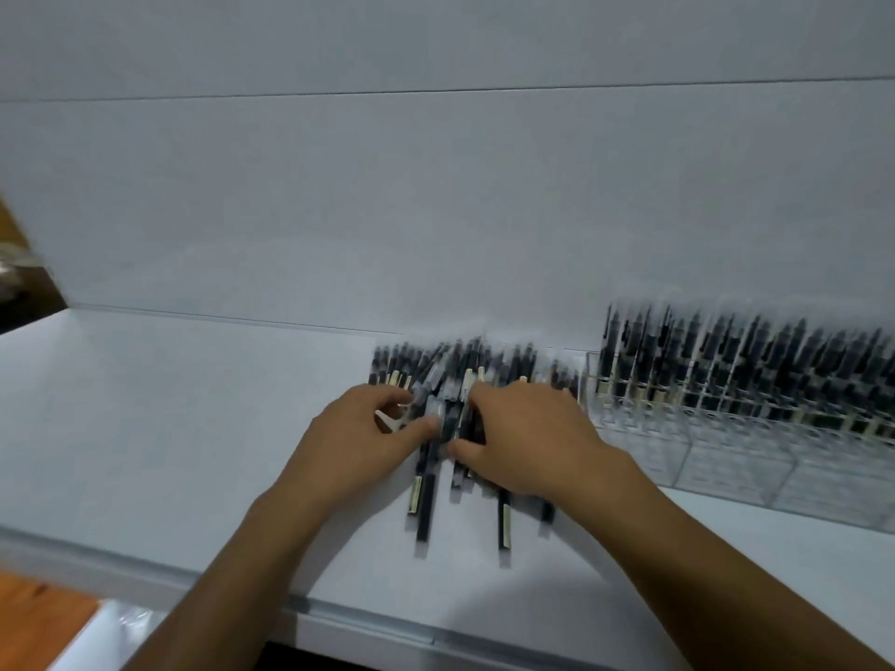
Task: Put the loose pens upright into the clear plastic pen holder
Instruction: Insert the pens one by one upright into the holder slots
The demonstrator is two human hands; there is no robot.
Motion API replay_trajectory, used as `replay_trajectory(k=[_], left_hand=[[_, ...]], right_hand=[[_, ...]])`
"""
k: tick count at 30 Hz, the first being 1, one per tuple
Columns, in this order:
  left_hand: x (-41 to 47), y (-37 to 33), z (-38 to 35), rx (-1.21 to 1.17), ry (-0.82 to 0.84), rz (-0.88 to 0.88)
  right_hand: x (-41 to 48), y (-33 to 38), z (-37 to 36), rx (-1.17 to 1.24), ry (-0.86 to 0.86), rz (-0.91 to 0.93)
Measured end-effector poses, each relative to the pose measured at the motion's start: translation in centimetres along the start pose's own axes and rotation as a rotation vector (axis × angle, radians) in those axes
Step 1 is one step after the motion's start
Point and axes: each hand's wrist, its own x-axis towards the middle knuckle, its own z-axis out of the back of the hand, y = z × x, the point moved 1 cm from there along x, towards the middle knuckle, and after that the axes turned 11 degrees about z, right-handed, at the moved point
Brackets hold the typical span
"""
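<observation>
Motion blur smears all detail; single pens cannot be counted. The pen holder (726, 460) is cut off at the right frame edge. The tabletop (169, 409) is white and stands against a plain white wall (387, 196). The holder is clear plastic and carries rows of upright pens (736, 365). The loose pens (450, 370) lie heaped just left of it. The left hand (363, 443) and right hand (528, 438) each curl thumb and fingers round pens mid-heap.
</observation>
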Motion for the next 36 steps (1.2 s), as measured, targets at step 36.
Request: replay_trajectory(k=[36], left_hand=[[1.0,-2.0,-1.1,-0.799,0.276,0.288]], right_hand=[[-0.5,0.9,-0.9,0.327,-0.093,-0.045]])
